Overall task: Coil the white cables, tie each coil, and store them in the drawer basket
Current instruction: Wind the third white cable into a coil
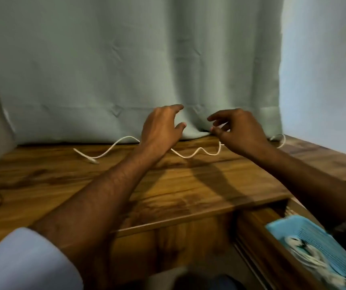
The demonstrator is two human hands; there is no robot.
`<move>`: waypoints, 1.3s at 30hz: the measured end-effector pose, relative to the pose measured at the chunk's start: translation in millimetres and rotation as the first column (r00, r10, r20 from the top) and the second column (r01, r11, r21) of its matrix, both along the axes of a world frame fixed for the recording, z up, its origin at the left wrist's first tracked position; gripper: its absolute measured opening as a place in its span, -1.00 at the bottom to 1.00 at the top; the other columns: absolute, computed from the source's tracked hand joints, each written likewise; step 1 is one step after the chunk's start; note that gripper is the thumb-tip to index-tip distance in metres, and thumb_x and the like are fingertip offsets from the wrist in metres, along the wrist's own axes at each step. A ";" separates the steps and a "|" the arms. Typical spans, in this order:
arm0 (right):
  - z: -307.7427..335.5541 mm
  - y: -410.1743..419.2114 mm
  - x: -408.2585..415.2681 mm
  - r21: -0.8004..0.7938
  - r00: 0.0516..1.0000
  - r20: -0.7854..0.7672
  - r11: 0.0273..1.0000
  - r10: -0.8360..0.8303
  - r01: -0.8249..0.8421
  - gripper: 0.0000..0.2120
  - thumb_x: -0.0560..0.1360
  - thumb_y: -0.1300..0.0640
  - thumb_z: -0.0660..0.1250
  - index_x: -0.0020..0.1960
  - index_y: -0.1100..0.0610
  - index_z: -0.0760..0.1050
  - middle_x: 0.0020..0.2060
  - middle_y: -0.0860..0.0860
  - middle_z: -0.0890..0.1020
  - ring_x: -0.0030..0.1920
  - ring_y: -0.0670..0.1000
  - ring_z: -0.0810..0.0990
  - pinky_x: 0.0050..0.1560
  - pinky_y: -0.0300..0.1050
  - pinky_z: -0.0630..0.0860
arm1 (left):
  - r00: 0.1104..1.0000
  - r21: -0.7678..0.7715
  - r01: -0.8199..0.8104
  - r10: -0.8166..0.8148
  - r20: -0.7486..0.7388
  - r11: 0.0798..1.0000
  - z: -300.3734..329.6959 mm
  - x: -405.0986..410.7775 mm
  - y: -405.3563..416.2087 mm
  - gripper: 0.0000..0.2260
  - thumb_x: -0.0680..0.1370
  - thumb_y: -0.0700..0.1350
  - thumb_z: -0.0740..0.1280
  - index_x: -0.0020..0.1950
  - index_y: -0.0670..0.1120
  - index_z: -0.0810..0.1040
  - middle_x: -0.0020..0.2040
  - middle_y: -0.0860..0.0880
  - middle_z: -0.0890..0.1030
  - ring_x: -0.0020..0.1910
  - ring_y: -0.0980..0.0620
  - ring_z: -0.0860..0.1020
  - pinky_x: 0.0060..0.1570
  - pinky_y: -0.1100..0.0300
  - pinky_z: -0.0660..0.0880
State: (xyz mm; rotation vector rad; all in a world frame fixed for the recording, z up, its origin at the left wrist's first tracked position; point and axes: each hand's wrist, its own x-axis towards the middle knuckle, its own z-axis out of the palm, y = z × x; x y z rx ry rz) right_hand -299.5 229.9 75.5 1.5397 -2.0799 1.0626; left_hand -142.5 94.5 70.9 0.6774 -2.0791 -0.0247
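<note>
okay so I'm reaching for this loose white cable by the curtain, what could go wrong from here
1. The white cable snakes across the desk and passes under the left hand; coiling from one end may kink or tangle it.
2. Its far end loops toward the curtain hem near the right hand, where it may snag.
3. The blue basket already holds coils, so another could knot with them.

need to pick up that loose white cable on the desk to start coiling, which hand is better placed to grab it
Right. The right hand already has its fingertips at the white cable near its raised end, apparently pinching it. The left hand hovers open above it.
</note>
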 end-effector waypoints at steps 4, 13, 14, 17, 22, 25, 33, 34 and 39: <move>13.4 -66.6 37.6 -0.031 0.993 0.014 0.993 0.115 -0.114 -0.70 0.50 -0.06 0.49 0.23 -0.15 0.65 0.04 -0.14 0.73 -0.02 -0.10 0.69 0.11 0.04 0.64 | 0.990 0.018 -0.137 0.137 -0.014 0.990 14.5 55.2 -44.2 -0.53 0.54 -0.02 0.46 0.44 0.00 0.51 0.34 -0.05 0.60 0.33 -0.08 0.53 0.33 0.06 0.45; -29.0 -199.0 111.1 0.033 0.950 0.037 0.950 0.309 -0.311 -0.72 0.50 -0.02 0.46 0.22 -0.13 0.66 0.00 -0.14 0.73 -0.01 -0.06 0.70 0.11 0.00 0.64 | 0.919 0.183 -0.347 0.372 -0.131 0.920 -64.9 131.9 -141.5 -0.62 0.54 -0.05 0.42 0.36 -0.04 0.57 0.28 -0.05 0.63 0.27 -0.08 0.57 0.29 0.03 0.48; -37.8 -212.5 117.1 0.042 0.944 0.038 0.944 0.326 -0.328 -0.72 0.51 0.00 0.45 0.22 -0.13 0.66 0.00 -0.14 0.74 0.02 -0.05 0.70 0.12 0.00 0.63 | 0.887 0.170 -0.410 0.436 -0.155 0.896 -78.3 138.2 -153.9 -0.60 0.56 -0.03 0.40 0.39 -0.05 0.52 0.31 -0.07 0.60 0.30 -0.11 0.54 0.30 0.00 0.45; -66.3 -249.3 129.2 0.064 0.935 -0.007 0.933 0.356 -0.355 -0.71 0.55 0.07 0.38 0.25 -0.13 0.64 0.06 -0.12 0.74 0.11 -0.01 0.68 0.14 -0.07 0.59 | 0.756 0.395 -0.531 0.630 -0.179 0.750 -114.8 156.2 -196.0 -0.54 0.57 0.07 0.36 0.40 -0.11 0.41 0.36 -0.17 0.49 0.32 -0.21 0.46 0.27 -0.11 0.44; -105.9 -303.4 139.2 0.164 0.896 -0.239 0.925 0.374 -0.343 -0.50 0.52 0.14 0.33 0.46 -0.05 0.49 0.41 0.00 0.55 0.39 0.09 0.50 0.35 0.09 0.46 | 0.840 0.628 -0.293 0.508 -0.192 0.721 -130.9 154.7 -248.2 -0.82 0.64 -0.05 0.27 0.05 -0.12 0.60 -0.05 -0.16 0.68 -0.09 -0.18 0.64 -0.06 -0.05 0.60; -114.5 -319.0 136.0 0.308 0.865 -0.345 0.915 0.364 -0.262 -0.62 0.59 0.04 0.31 0.40 -0.03 0.51 0.38 0.04 0.56 0.42 0.08 0.46 0.48 0.16 0.21 | 0.883 0.645 -0.002 0.305 -0.358 0.764 -131.5 149.5 -254.0 -0.81 0.69 -0.19 0.18 -0.01 -0.16 0.57 -0.20 -0.16 0.63 -0.35 -0.06 0.62 -0.32 0.07 0.57; -110.1 -293.6 114.2 0.379 0.801 -0.300 0.835 0.518 -0.398 -0.78 0.59 0.03 0.37 0.21 -0.07 0.66 0.13 -0.03 0.69 0.18 0.11 0.62 -0.02 -0.10 0.41 | 0.740 0.691 0.270 0.316 -0.594 0.670 -120.1 145.2 -239.4 -0.79 0.62 -0.12 0.36 -0.09 -0.27 0.54 -0.32 -0.15 0.56 -0.58 0.05 0.56 -0.56 0.22 0.50; -109.4 -291.2 111.6 0.383 0.786 -0.306 0.825 0.538 -0.416 -0.78 0.58 0.05 0.38 0.21 -0.07 0.66 0.13 -0.05 0.69 0.17 0.08 0.63 -0.03 -0.12 0.41 | 0.729 0.708 0.239 0.358 -0.583 0.665 -119.0 148.3 -238.6 -0.74 0.60 -0.07 0.40 -0.13 -0.26 0.53 -0.35 -0.16 0.54 -0.60 0.04 0.54 -0.58 0.23 0.49; -105.2 -285.2 116.0 0.274 0.752 -0.349 0.828 0.559 -0.489 -0.80 0.55 0.05 0.40 0.16 -0.05 0.67 0.07 -0.05 0.72 0.08 0.09 0.67 -0.06 -0.05 0.54 | 0.736 0.670 0.217 0.332 -0.590 0.710 -108.1 138.4 -233.7 -0.58 0.68 0.03 0.23 -0.31 -0.16 0.46 -0.55 -0.05 0.45 -0.71 0.11 0.32 -0.64 0.39 0.22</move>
